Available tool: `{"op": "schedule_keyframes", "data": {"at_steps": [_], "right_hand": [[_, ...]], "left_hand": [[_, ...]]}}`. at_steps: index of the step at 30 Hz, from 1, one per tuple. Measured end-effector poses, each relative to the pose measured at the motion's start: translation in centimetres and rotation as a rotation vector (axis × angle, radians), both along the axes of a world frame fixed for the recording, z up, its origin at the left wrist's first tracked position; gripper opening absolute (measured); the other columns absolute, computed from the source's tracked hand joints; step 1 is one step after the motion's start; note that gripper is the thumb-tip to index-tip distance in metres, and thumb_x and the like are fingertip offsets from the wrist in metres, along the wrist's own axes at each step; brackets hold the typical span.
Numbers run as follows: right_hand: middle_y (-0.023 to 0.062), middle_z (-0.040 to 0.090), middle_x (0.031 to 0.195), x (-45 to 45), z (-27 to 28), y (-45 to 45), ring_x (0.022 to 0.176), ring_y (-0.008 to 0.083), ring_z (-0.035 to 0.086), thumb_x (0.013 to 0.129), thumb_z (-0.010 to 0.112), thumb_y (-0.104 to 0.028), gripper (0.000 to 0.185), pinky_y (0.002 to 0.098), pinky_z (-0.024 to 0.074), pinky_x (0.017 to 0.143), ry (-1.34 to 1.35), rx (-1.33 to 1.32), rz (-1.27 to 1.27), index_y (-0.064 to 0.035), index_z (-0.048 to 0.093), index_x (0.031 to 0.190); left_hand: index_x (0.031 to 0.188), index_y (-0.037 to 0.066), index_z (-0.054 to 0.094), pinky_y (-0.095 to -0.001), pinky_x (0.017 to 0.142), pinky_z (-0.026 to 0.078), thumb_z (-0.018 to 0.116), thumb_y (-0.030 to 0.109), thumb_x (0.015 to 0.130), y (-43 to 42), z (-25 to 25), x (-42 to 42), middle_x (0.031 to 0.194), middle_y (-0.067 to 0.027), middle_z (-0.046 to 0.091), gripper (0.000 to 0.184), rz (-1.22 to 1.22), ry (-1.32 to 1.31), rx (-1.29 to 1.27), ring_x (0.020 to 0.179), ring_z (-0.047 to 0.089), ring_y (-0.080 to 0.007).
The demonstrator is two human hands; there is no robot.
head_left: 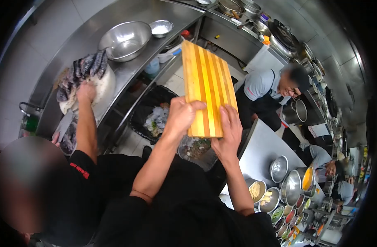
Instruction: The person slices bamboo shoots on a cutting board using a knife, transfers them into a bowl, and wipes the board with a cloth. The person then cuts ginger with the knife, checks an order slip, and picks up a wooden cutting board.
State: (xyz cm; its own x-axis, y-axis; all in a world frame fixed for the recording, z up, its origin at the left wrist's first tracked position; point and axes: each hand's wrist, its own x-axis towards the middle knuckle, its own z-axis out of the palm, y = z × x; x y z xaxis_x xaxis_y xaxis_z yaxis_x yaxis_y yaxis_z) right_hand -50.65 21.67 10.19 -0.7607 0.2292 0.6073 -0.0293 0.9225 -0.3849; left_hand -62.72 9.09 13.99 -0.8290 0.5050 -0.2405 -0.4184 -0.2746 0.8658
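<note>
A striped wooden cutting board, in light and darker bands, is held up in front of me, tilted, above the floor. My left hand is closed on its lower left edge, thumb lying across the face. On the lower right edge my right hand grips it too, thumb on the face and fingers behind. Below the board stand a black-lined bin with scraps and a clear container of food waste, partly hidden by my hands.
At left, a co-worker's hand rests by dark fish pieces, with a knife nearby. A large steel bowl sits on that counter. Another co-worker is beyond the right-hand steel table, which bears several bowls of ingredients.
</note>
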Motion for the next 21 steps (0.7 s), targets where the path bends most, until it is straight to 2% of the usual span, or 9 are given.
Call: {"op": "schedule_keyframes", "data": {"at_steps": [4, 5, 8, 9, 13, 19, 21], "right_hand": [[0.0133, 0.058, 0.134, -4.2, 0.2, 0.7, 0.126, 0.0374, 0.053, 0.071, 0.07, -0.003, 0.061, 0.0454, 0.0392, 0.105, 0.055, 0.062, -0.023, -0.0102, 0.061, 0.131], [0.0119, 0.063, 0.128, -5.4, 0.5, 0.7, 0.122, 0.0346, 0.057, 0.074, 0.071, -0.009, 0.053, 0.0431, 0.0413, 0.102, 0.125, 0.064, -0.036, -0.0112, 0.066, 0.127], [0.0101, 0.068, 0.122, -8.3, 1.9, 0.6, 0.116, 0.0324, 0.062, 0.075, 0.072, -0.013, 0.048, 0.0408, 0.0438, 0.099, 0.203, 0.115, -0.036, -0.0115, 0.068, 0.123], [0.0103, 0.071, 0.116, -9.4, 2.6, 0.6, 0.111, 0.0317, 0.065, 0.074, 0.071, -0.01, 0.046, 0.0398, 0.0465, 0.097, 0.236, 0.12, -0.018, -0.0107, 0.07, 0.121], [0.0151, 0.071, 0.115, -12.9, 3.6, 1.5, 0.11, 0.0338, 0.066, 0.073, 0.068, -0.001, 0.047, 0.0414, 0.0479, 0.099, 0.268, 0.022, 0.093, -0.0065, 0.07, 0.12], [0.0185, 0.072, 0.11, -17.1, 4.9, 1.3, 0.109, 0.034, 0.068, 0.072, 0.072, -0.001, 0.042, 0.0429, 0.0489, 0.102, 0.288, -0.042, 0.234, -0.001, 0.072, 0.115], [0.0191, 0.072, 0.108, -18.6, 5.7, 0.5, 0.108, 0.0341, 0.069, 0.074, 0.072, -0.002, 0.039, 0.0435, 0.0484, 0.103, 0.307, -0.073, 0.255, -0.0011, 0.072, 0.113]], "left_hand": [[0.104, -0.014, 0.065, -0.0304, 0.069, 0.057, 0.065, 0.003, 0.079, 0.5, 1.7, -2.4, 0.094, -0.0196, 0.071, 0.03, 0.044, 0.092, 0.099, 0.076, 0.071, -0.0218], [0.104, -0.015, 0.065, -0.0304, 0.069, 0.057, 0.065, 0.003, 0.079, 0.4, 2.1, -3.1, 0.094, -0.0197, 0.071, 0.031, 0.051, 0.112, 0.119, 0.076, 0.071, -0.0217], [0.104, -0.016, 0.064, -0.03, 0.07, 0.057, 0.065, 0.004, 0.08, 0.1, 3.2, -5.9, 0.094, -0.0195, 0.071, 0.031, 0.044, 0.073, 0.154, 0.077, 0.071, -0.0215], [0.103, -0.016, 0.065, -0.0302, 0.071, 0.057, 0.066, 0.005, 0.079, -0.1, 3.5, -7.0, 0.094, -0.0194, 0.071, 0.032, 0.032, 0.078, 0.145, 0.076, 0.071, -0.0211], [0.103, -0.015, 0.066, -0.03, 0.072, 0.057, 0.066, 0.007, 0.08, 0.1, 5.2, -9.7, 0.093, -0.0182, 0.072, 0.032, 0.045, 0.109, 0.129, 0.077, 0.07, -0.0201], [0.101, -0.014, 0.068, -0.0286, 0.073, 0.055, 0.064, 0.006, 0.082, -1.2, 6.3, -12.5, 0.093, -0.0176, 0.072, 0.029, 0.087, 0.177, 0.047, 0.079, 0.07, -0.0188], [0.101, -0.01, 0.07, -0.0296, 0.072, 0.055, 0.063, 0.008, 0.082, -2.1, 7.2, -13.3, 0.09, -0.0149, 0.073, 0.027, 0.168, 0.27, 0.055, 0.08, 0.069, -0.0174]]}}
